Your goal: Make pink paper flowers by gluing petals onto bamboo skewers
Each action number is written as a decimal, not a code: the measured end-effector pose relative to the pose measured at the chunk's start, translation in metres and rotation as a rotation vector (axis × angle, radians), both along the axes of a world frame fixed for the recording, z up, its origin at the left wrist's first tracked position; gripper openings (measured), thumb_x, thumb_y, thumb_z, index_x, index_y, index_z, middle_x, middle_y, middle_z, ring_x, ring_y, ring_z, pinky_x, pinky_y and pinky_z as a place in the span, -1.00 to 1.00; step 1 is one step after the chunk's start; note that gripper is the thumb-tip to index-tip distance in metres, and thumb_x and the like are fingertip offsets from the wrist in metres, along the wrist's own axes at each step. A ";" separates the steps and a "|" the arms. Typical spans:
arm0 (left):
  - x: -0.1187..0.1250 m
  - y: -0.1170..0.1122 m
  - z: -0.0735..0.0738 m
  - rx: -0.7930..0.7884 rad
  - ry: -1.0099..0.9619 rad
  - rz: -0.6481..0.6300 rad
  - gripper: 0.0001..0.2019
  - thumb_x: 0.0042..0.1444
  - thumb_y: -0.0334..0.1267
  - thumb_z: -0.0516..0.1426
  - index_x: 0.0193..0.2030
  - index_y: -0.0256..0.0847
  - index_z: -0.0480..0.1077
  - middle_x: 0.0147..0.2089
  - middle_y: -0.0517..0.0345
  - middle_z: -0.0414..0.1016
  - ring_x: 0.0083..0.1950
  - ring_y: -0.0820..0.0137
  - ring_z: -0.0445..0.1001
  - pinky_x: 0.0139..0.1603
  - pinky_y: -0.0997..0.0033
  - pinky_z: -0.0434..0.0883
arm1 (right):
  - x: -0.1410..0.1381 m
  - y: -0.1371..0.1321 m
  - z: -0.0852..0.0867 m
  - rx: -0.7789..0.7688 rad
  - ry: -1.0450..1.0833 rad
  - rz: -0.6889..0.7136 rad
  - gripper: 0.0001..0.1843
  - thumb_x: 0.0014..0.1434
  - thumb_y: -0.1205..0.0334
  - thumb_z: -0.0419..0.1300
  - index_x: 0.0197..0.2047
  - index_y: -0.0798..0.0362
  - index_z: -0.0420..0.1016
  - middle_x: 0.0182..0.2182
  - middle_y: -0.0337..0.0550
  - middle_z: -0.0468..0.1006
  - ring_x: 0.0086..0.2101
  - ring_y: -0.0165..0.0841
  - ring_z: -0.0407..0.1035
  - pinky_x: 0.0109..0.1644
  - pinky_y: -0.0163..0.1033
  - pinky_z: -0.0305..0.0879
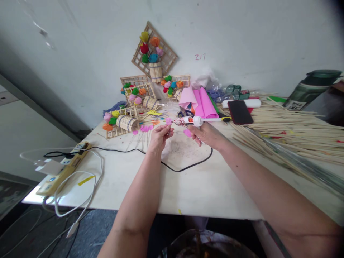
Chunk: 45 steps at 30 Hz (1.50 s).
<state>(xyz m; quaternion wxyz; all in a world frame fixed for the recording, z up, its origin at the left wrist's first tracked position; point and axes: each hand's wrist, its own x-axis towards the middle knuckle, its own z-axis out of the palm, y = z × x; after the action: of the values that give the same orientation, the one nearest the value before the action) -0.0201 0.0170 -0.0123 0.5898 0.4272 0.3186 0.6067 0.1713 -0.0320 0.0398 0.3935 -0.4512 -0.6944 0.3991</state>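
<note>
My left hand point(160, 135) is pinched on a thin stick with a small pink paper flower point(168, 121) at its top. My right hand point(205, 134) is closed around a white glue gun point(191, 121), its tip pointing left at the pink flower. A pink paper piece point(187, 133) shows just beside my right fingers. The gun's black cord point(185, 166) loops across the white table point(188, 190) below both hands.
Several finished pink flowers on sticks point(144, 129) lie left of my hands. Bamboo frames with coloured paper flowers point(154, 57) lean on the wall. Pink paper sheets point(200, 102), a phone point(240, 111), a big pile of bamboo skewers point(292, 132), a power strip point(63, 168).
</note>
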 end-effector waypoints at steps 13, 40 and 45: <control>0.002 -0.002 -0.001 -0.007 0.032 -0.024 -0.80 -0.24 -0.25 0.29 -0.46 -0.30 0.43 -0.51 0.14 0.45 -0.52 0.52 0.40 -0.42 0.49 0.35 | -0.004 0.001 -0.006 0.002 0.029 0.079 -0.54 0.03 -0.19 0.05 -0.48 0.10 0.25 -0.64 -0.30 0.26 -0.75 -0.56 0.12 -0.74 -0.39 0.12; 0.003 -0.004 0.002 -0.017 0.025 -0.060 -0.80 -0.22 -0.28 0.28 -0.44 -0.34 0.44 -0.53 0.13 0.46 -0.54 0.53 0.40 -0.44 0.53 0.34 | -0.004 -0.007 0.008 0.002 -0.016 -0.058 -0.62 0.08 -0.07 0.05 -0.40 0.13 0.31 -0.75 -0.35 0.25 -0.72 -0.52 0.16 -0.66 -0.39 0.12; -0.001 -0.002 0.001 -0.001 -0.003 -0.041 -0.80 -0.22 -0.29 0.28 -0.43 -0.35 0.44 -0.53 0.15 0.45 -0.54 0.54 0.40 -0.45 0.54 0.34 | -0.004 -0.006 0.007 0.006 -0.037 -0.113 -0.61 0.10 -0.07 0.02 -0.36 0.14 0.33 -0.74 -0.34 0.25 -0.72 -0.51 0.17 -0.66 -0.39 0.12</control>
<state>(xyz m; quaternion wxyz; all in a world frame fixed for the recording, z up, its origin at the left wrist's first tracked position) -0.0209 0.0150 -0.0110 0.6027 0.4325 0.3094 0.5950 0.1674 -0.0382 0.0469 0.4040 -0.4956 -0.6764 0.3657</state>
